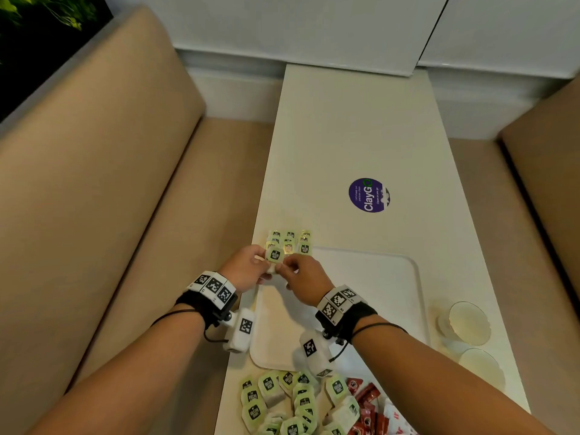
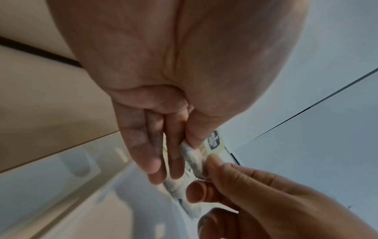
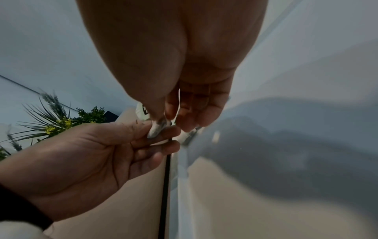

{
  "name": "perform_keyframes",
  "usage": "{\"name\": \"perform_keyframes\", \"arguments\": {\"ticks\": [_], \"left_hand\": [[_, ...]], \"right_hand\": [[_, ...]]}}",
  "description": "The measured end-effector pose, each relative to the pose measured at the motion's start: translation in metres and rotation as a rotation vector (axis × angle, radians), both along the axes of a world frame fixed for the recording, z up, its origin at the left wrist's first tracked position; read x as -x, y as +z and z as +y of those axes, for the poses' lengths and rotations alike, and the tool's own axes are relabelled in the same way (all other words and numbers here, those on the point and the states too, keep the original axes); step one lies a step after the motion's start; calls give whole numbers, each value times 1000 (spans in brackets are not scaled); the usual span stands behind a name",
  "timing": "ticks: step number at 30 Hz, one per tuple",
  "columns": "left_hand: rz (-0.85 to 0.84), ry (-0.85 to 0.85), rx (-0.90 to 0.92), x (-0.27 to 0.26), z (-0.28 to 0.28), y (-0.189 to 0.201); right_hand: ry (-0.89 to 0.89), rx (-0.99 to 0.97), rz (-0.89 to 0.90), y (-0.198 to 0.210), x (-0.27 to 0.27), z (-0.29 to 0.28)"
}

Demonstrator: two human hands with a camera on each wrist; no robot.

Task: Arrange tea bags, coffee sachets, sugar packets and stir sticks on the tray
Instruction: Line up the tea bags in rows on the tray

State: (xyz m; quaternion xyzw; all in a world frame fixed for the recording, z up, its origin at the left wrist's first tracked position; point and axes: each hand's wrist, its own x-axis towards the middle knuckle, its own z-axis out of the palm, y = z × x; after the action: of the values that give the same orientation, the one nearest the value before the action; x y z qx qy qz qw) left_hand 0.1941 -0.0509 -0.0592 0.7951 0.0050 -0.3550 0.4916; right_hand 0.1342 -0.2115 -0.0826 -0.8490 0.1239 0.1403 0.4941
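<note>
Together, left hand and right hand pinch tea bag.

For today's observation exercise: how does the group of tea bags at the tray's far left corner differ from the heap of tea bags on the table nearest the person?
The far group of tea bags lies in tidy rows at the corner of the tray; the near heap of tea bags is jumbled and overlapping on the table. The far group is smaller; the near heap holds more. Red sachets lie beside the near heap, none by the far group. Both share green labels.

hands pinching tea bag, white tray
</note>
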Motion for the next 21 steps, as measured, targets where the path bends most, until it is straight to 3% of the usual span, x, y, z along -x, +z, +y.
{"name": "perform_keyframes", "arguments": {"ticks": [5,12,21], "left_hand": [[37,64,4,4,3,1],[-106,43,-232,12,24,-11],[-28,18,-233,31,43,-23]], "right_hand": [[-24,27,43,-2,-5,7],[-91,41,192,-18,-12,10],[-117,86,226,-18,-18,15]]}}
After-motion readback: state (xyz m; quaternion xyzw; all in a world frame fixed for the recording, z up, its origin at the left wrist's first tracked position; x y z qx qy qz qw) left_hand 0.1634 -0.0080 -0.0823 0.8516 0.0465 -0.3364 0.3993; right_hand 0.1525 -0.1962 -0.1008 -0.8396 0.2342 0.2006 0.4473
